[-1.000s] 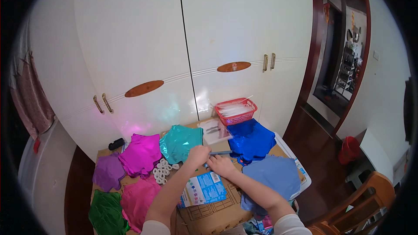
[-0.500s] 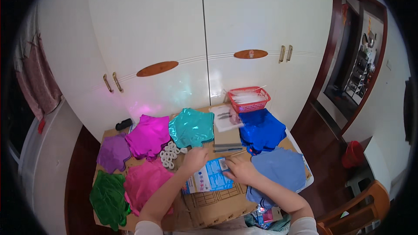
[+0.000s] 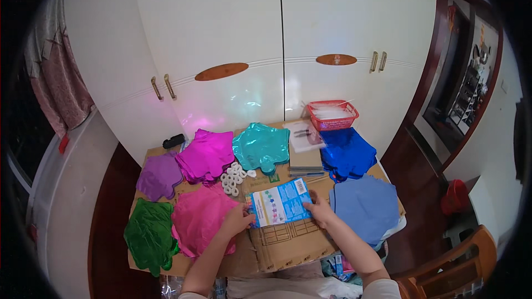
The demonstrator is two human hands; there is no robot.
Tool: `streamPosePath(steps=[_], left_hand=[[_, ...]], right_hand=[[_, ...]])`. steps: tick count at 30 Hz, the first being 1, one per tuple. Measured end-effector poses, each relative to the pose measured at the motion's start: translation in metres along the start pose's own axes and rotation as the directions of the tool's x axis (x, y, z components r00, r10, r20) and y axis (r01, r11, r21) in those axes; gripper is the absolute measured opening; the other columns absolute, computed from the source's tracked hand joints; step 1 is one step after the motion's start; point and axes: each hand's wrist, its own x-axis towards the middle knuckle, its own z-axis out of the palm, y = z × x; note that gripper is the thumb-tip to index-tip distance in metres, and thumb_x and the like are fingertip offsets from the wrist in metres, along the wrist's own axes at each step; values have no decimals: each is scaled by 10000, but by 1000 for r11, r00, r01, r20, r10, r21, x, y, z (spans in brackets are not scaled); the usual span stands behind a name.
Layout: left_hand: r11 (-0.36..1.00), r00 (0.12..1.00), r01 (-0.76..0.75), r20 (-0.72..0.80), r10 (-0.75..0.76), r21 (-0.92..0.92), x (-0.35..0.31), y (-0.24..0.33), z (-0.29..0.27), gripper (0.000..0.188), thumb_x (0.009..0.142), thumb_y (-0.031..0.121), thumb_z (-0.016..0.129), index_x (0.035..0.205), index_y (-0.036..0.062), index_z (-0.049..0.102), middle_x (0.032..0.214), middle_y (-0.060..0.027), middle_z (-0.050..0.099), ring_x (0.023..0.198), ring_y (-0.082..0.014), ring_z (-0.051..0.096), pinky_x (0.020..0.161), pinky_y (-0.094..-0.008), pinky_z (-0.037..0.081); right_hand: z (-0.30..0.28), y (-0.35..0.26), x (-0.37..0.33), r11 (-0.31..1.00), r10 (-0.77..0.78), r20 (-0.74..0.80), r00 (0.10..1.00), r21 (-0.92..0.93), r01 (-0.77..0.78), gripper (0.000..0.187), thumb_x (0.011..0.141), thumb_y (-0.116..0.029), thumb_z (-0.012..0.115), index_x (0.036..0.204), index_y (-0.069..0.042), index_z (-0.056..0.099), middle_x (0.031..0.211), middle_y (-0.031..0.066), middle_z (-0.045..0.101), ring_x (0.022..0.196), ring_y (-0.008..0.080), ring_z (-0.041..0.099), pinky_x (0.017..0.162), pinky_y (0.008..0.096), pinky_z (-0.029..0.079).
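My left hand point(image 3: 238, 220) and right hand point(image 3: 320, 211) grip opposite edges of a flat, rectangular blue packet point(image 3: 281, 204), above the near middle of the cardboard-covered worktop point(image 3: 293, 246). My forearms point(image 3: 206, 264) angle inward. To the left lie crinkled pink foil point(image 3: 203, 221) and rounded white rings point(image 3: 232, 179); right, matte blue-grey sheets point(image 3: 367, 207); far right, a red latticed basket point(image 3: 334, 125).

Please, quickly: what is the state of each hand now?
Left hand: holding the packet at its left edge.
Right hand: holding its right edge.
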Motion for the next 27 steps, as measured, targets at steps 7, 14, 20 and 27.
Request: streamPosePath(steps=[7, 14, 20, 27], left_hand=[[928, 930, -322, -247, 273, -187, -22, 11, 2, 507, 748, 35, 639, 1176, 22, 367, 943, -83, 545, 857, -149, 553, 746, -272, 465], [851, 931, -364, -114, 347, -378, -52, 14, 10, 323, 839, -8, 542, 1130, 32, 408, 963, -51, 510, 871, -119, 528, 760, -244, 443], [804, 873, -487, -212, 439, -341, -68, 9, 29, 229, 867, -15, 485, 1082, 31, 420, 948, -54, 517, 833, -114, 524, 753, -237, 443], [754, 880, -474, -220, 421, -454, -71, 8, 37, 216, 868, -9, 474, 1073, 27, 415, 944, -64, 504, 845, -114, 499, 759, -229, 424]], right_hand=[[-4, 5, -34, 990, -142, 104, 984, 16, 141, 371, 830, 48, 479, 1193, -7, 427, 1067, 60, 537, 968, 134, 510, 865, 268, 403], [-13, 15, -55, 837, -399, 47, 916, -389, 385, 353, 836, 43, 454, 1184, -4, 413, 1070, 74, 523, 984, 137, 491, 873, 254, 378], [-14, 36, -60, 828, -469, -5, 883, -351, 437, 438, 818, 50, 461, 1240, 8, 351, 1114, 112, 487, 1031, 183, 470, 900, 294, 363], [0, 42, -75, 695, -593, 11, 805, -498, 519, 580, 821, 38, 445, 1345, 13, 199, 1263, 163, 391, 1201, 227, 368, 1003, 304, 268]])
